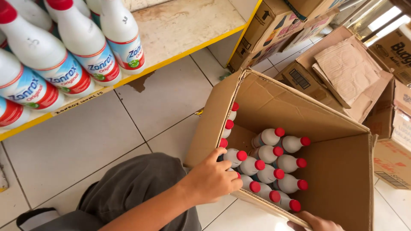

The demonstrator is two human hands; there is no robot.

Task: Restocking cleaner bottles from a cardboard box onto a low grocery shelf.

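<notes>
Head view: left hand [212, 179] grips white red-capped bottle [234, 157] in box [274, 102]; right hand [314, 222] grip unclear.

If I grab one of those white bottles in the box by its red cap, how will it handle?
The white bottle by the left hand looks smooth, so probably slippery. Tall and narrow, it likely tips easily. Packed against its neighbours in the cardboard box, it may drag them.
</notes>
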